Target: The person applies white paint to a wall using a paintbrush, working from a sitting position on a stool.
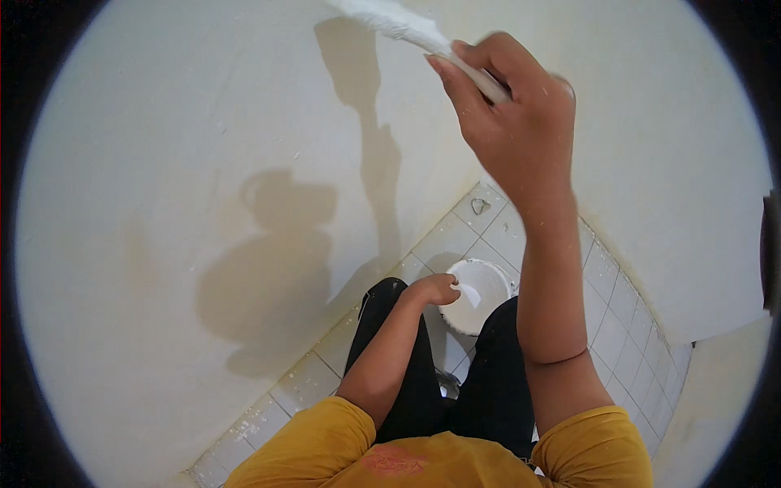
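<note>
High in the view, my right hand [521, 98] grips the handle of a paintbrush [407, 28] between thumb and fingers. White paint coats its bristles, which point up and left near the wall [163, 163]; I cannot tell whether they touch it. Down between my knees stands a white bucket [492, 285] with white paint inside and paint smears round its rim. My left hand [431, 289] is beside my left knee, its fingers closed over the bucket's left rim.
White square floor tiles [504, 232], spattered with paint, run along the foot of the walls. A small metal drain piece [480, 206] lies in the corner ahead. Another pale wall [675, 163] rises on the right, with a dark object [769, 252] at its far edge.
</note>
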A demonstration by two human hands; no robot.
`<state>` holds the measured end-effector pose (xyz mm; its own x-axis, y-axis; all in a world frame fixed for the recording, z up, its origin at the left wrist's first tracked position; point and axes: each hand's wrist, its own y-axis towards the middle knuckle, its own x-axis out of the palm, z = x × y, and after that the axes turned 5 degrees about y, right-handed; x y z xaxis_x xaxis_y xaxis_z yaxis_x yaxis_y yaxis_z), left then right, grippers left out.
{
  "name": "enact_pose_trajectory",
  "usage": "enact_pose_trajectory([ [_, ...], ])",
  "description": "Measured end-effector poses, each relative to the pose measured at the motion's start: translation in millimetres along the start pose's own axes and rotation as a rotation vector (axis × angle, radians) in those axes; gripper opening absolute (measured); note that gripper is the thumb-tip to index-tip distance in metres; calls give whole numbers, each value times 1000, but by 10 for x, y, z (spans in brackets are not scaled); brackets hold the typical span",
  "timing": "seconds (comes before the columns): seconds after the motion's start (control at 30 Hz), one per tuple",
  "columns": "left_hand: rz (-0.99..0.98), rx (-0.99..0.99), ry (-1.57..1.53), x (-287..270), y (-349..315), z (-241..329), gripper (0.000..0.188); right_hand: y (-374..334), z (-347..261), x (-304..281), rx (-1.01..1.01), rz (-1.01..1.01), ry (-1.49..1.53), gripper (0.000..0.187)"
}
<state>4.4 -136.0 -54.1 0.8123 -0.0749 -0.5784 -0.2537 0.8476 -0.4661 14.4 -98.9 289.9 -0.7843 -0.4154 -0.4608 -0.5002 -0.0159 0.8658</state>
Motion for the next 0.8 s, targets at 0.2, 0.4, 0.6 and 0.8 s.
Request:
enact_pose_trajectory([
  [0.2,1,61,-7,297,391,-333,53,-745,161,763,20,232,14,17],
  [0.4,97,226,-58,300,471,-226,53,-1698,255,1050,187,-56,90,8],
  [0.6,67,207,-88,81,8,85,53,-2060,531,920,307,-443,-8,6],
  [0.8,-23,2,26,64,-5,-70,57,-2172,751,592,409,-273,56,13],
])
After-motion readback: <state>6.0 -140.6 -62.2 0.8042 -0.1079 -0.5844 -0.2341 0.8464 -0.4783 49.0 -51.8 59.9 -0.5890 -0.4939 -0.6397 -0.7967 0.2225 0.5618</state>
